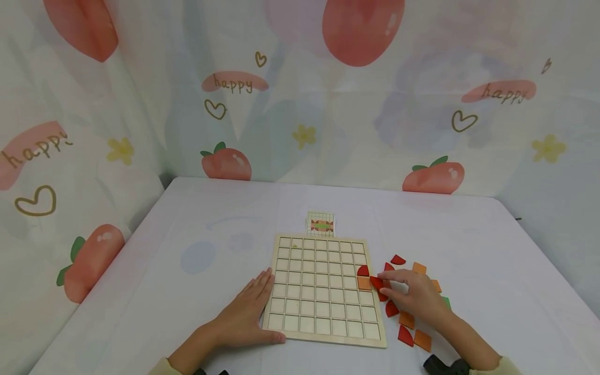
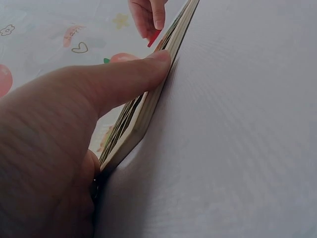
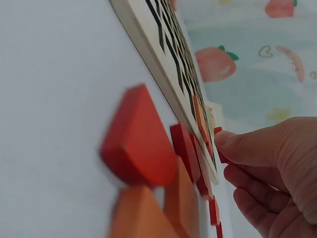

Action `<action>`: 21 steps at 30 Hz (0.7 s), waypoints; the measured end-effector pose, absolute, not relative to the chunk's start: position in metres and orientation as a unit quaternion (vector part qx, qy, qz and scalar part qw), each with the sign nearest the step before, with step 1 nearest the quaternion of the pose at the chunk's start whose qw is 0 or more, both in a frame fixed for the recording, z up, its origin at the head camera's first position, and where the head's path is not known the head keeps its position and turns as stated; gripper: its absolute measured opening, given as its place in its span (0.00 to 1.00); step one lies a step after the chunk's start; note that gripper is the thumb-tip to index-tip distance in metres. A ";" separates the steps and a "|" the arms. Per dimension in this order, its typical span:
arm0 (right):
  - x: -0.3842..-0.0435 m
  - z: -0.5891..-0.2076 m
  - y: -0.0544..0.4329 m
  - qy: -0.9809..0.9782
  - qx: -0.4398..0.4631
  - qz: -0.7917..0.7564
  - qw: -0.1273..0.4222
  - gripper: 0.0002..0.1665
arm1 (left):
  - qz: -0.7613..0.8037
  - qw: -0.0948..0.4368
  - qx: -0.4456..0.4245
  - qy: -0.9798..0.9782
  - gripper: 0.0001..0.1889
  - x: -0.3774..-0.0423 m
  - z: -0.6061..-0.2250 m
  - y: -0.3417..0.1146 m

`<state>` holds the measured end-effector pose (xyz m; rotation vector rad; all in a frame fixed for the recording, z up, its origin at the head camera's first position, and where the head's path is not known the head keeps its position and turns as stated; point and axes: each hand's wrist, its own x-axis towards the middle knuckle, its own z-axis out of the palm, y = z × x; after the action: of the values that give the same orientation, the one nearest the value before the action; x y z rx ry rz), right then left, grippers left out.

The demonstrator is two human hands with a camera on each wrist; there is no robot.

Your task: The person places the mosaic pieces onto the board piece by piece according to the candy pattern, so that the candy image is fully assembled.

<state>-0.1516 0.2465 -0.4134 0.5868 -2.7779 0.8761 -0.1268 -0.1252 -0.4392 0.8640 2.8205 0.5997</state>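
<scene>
A pale wooden grid board (image 1: 335,339) lies flat on the table. My left hand (image 1: 241,317) rests at its lower left corner, fingers straight along the left side and the thumb (image 2: 143,72) on the near edge. My right hand (image 1: 419,297) pinches a red quarter-circle tile (image 1: 375,282) between thumb and fingers at the board's right edge. In the right wrist view, the thumb covers much of this tile (image 3: 223,157). In the grid's right column, a red tile (image 1: 363,270) sits just above an orange square tile (image 1: 364,283).
Loose tiles lie right of the board, partly under my right hand: several red ones (image 1: 405,336), several orange squares (image 1: 423,341) and a green one (image 1: 446,302). A small pattern card (image 1: 321,217) lies at the board's far edge. A printed cloth (image 1: 328,156) stands behind the table.
</scene>
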 end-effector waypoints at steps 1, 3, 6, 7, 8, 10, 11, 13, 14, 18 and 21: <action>-0.150 -0.414 0.245 -0.928 0.206 0.296 0.091 0.19 | 0.199 0.066 0.286 0.935 0.61 -0.127 -0.439 -0.125; -0.146 -0.416 0.242 -0.923 0.224 0.298 0.098 0.19 | 0.200 0.066 0.287 0.935 0.62 -0.127 -0.440 -0.125; -0.141 -0.415 0.237 -0.920 0.234 0.301 0.088 0.19 | 0.199 0.065 0.287 0.935 0.62 -0.127 -0.440 -0.125; -0.140 -0.415 0.236 -0.922 0.231 0.301 0.081 0.19 | 0.198 0.065 0.287 0.935 0.62 -0.127 -0.440 -0.125; -0.138 -0.414 0.235 -0.923 0.228 0.301 0.074 0.19 | 0.198 0.064 0.288 0.935 0.62 -0.127 -0.439 -0.125; -0.137 -0.414 0.233 -0.926 0.221 0.300 0.066 0.19 | 0.197 0.063 0.288 0.935 0.62 -0.127 -0.439 -0.126; -0.137 -0.414 0.232 -0.925 0.224 0.298 0.068 0.19 | 0.197 0.063 0.288 0.935 0.61 -0.127 -0.439 -0.126; -0.136 -0.416 0.232 -0.924 0.232 0.294 0.078 0.19 | 0.197 0.062 0.289 0.935 0.61 -0.127 -0.439 -0.126; -0.136 -0.417 0.232 -0.922 0.239 0.293 0.083 0.19 | 0.198 0.061 0.290 0.934 0.61 -0.126 -0.439 -0.126; -0.136 -0.421 0.233 -0.914 0.263 0.293 0.099 0.18 | 0.200 0.060 0.292 0.933 0.61 -0.126 -0.438 -0.125; -0.136 -0.423 0.234 -0.909 0.274 0.297 0.102 0.17 | 0.201 0.061 0.293 0.933 0.61 -0.126 -0.438 -0.125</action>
<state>-0.1356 0.2337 -0.4230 0.8092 -2.6846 0.8762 -0.1264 -0.1254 -0.4383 0.8857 2.8230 0.6073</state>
